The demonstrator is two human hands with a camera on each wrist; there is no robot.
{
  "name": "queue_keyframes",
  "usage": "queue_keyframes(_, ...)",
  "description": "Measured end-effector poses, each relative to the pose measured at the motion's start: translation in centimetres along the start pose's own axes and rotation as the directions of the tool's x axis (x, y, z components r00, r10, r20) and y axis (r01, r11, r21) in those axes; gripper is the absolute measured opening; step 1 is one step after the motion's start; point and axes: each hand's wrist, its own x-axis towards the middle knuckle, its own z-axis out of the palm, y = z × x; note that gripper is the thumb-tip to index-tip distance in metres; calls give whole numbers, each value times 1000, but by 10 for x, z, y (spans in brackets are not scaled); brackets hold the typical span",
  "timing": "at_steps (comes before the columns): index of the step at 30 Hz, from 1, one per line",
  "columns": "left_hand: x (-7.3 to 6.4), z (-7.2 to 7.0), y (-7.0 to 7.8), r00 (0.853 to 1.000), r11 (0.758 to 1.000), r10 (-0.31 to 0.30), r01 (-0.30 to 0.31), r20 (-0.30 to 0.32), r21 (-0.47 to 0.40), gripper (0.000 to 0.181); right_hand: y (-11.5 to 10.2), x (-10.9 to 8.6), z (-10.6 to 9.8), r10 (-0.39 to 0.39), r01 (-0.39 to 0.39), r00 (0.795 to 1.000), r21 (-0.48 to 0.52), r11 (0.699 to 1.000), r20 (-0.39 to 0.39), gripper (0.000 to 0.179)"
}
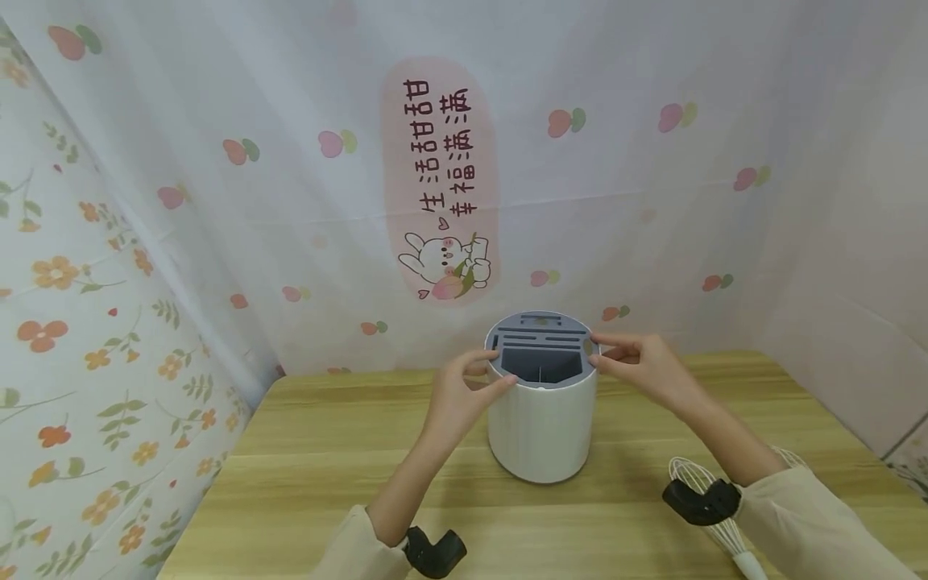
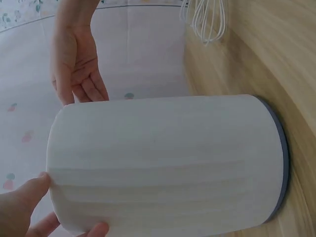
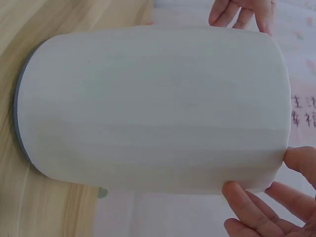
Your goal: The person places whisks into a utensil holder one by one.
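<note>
A white round utensil holder (image 1: 540, 431) stands upright on the wooden table, with a dark band at its base in both wrist views. Its grey slotted top insert (image 1: 544, 329) has several narrow slits and a larger divided opening at the front. At the rim's left side, my left hand (image 1: 464, 391) grips with the thumb at the front edge and fingers against the side. My right hand (image 1: 641, 366) holds the opposite side, thumb and forefinger at the rim. In the right wrist view, the right fingers (image 3: 244, 207) lie against the white wall.
A whisk (image 1: 714, 507) with a white handle lies on the table (image 1: 326, 467) at the right, partly under my right forearm. Behind the table hangs a printed curtain (image 1: 290, 242), and a flowered cloth (image 1: 94, 362) covers the left side.
</note>
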Motion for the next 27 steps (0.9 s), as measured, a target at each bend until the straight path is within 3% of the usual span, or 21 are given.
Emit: queue_keyframes(27,-79,-19,19,999,999,-39,39,-13,19,38,-31,-53,14,-3,-3,998,86,996,69,49)
